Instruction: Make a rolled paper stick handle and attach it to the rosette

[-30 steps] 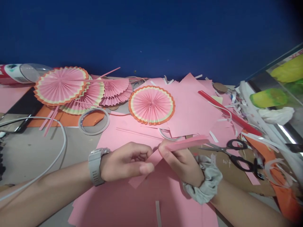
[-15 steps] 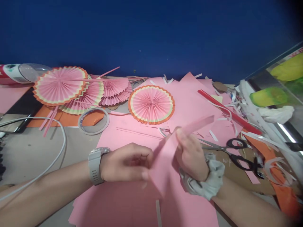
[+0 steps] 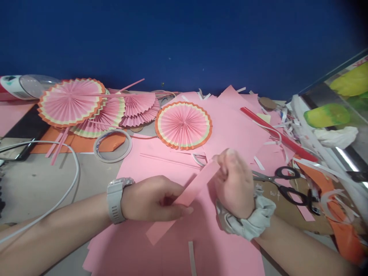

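Note:
A folded pink paper strip [image 3: 198,183] runs slantwise between my hands, above the pink paper sheets [image 3: 138,245]. My left hand [image 3: 156,197], with a grey watch on its wrist, pinches the strip between thumb and fingers near its lower half. The strip's upper end is gripped by my right hand [image 3: 234,184], whose wrist wears a pale scrunchie; its fingers are curled closed. Just beyond lies a pleated paper rosette [image 3: 184,125] in pink with cream and orange rims. A narrow white strip [image 3: 191,257] rests on the sheets in front.
More pleated rosettes [image 3: 71,102] overlap at the back left, beside a plastic bottle [image 3: 25,86]. A tape roll [image 3: 97,157] and a white cable [image 3: 76,184] lie on the left. Scissors [image 3: 276,179], a red strip [image 3: 278,134] and paper scraps are at the right.
The paper's wide flap has been folded down into a narrow band, now slanting lower left. My right hand has turned and its fingers have curled in; my left hand has barely moved.

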Tool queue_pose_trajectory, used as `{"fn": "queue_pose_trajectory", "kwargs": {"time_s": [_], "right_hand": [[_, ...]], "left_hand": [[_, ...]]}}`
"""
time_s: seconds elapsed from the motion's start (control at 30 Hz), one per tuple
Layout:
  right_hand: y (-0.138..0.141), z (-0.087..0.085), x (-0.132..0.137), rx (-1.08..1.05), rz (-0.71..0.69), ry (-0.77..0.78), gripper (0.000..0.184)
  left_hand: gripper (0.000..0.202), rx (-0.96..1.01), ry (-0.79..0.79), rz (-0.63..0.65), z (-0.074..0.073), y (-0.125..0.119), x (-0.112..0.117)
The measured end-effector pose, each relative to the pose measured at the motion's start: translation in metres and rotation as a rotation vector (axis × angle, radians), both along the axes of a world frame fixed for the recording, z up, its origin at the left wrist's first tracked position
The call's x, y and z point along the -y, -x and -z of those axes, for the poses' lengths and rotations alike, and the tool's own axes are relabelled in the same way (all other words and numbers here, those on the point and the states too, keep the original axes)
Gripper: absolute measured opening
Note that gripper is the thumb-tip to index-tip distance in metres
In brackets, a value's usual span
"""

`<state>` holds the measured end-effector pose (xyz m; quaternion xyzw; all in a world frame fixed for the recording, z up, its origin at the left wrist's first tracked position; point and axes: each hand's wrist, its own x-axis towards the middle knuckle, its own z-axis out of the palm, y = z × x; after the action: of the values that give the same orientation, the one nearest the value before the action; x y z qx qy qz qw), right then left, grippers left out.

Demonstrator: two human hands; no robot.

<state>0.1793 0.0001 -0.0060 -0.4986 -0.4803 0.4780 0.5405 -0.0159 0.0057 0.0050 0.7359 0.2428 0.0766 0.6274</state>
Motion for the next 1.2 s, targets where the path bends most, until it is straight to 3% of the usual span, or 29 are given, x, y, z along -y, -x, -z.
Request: {"fn": "queue_pose_trajectory", "kwargs": {"time_s": [0.07, 0.1, 0.23, 0.3, 0.37, 0.47, 0.53, 0.6, 0.7, 0.77, 0.83, 0.87, 0.97, 1.1, 1.2], "right_hand": [[0.001, 0.002, -0.001, -0.187, 0.064, -0.030, 0.039], [0.002, 0.002, 0.000, -0.200, -0.001, -0.035, 0.040], [0.004, -0.001, 0.012, 0.222, -0.497, -0.021, 0.037], [0.005, -0.001, 0.016, 0.354, -0.612, 0.008, 0.036], [0.004, 0.000, 0.013, 0.313, -0.441, 0.078, 0.040], [0.001, 0.002, -0.001, 0.030, 0.100, 0.161, 0.048], [0.000, 0.003, -0.009, -0.165, 0.146, 0.130, 0.049], [0.000, 0.003, -0.008, -0.125, 0.128, 0.091, 0.048], [-0.001, 0.002, 0.003, 0.067, -0.072, 0.058, 0.040], [-0.001, 0.001, 0.010, 0.242, -0.431, -0.078, 0.032], [-0.002, 0.000, 0.014, 0.319, -0.613, -0.168, 0.028], [-0.002, 0.000, 0.015, 0.322, -0.630, -0.176, 0.028], [-0.003, 0.002, 0.016, 0.295, -0.527, -0.084, 0.033], [0.000, 0.004, 0.012, 0.094, -0.149, 0.118, 0.044], [0.003, 0.004, 0.002, -0.085, 0.058, 0.158, 0.049]], "left_hand": [[0.032, 0.013, 0.019, -0.027, 0.000, 0.000, 0.000], [0.031, 0.027, 0.038, -0.050, 0.000, 0.000, 0.001], [0.015, 0.085, 0.053, -0.079, 0.000, -0.001, 0.001], [0.012, 0.078, 0.054, -0.080, 0.002, -0.001, 0.001], [0.019, 0.054, 0.086, -0.045, 0.003, -0.001, 0.001], [0.029, 0.019, 0.135, 0.001, 0.004, -0.001, 0.003], [0.030, 0.052, 0.218, -0.024, 0.003, -0.001, 0.003], [0.031, 0.136, 0.292, -0.065, 0.002, 0.001, 0.003], [0.055, 0.303, 0.249, -0.128, 0.002, 0.005, 0.001], [0.072, 0.360, 0.203, -0.149, 0.003, 0.007, 0.001], [0.068, 0.295, 0.180, -0.129, 0.005, 0.007, 0.002], [0.060, 0.224, 0.172, -0.110, 0.005, 0.006, 0.003], [0.037, 0.055, 0.156, -0.048, 0.004, 0.001, 0.004], [0.032, 0.114, 0.212, -0.073, 0.000, -0.004, 0.002], [0.033, 0.150, 0.243, -0.125, -0.001, -0.005, 0.002]]}}
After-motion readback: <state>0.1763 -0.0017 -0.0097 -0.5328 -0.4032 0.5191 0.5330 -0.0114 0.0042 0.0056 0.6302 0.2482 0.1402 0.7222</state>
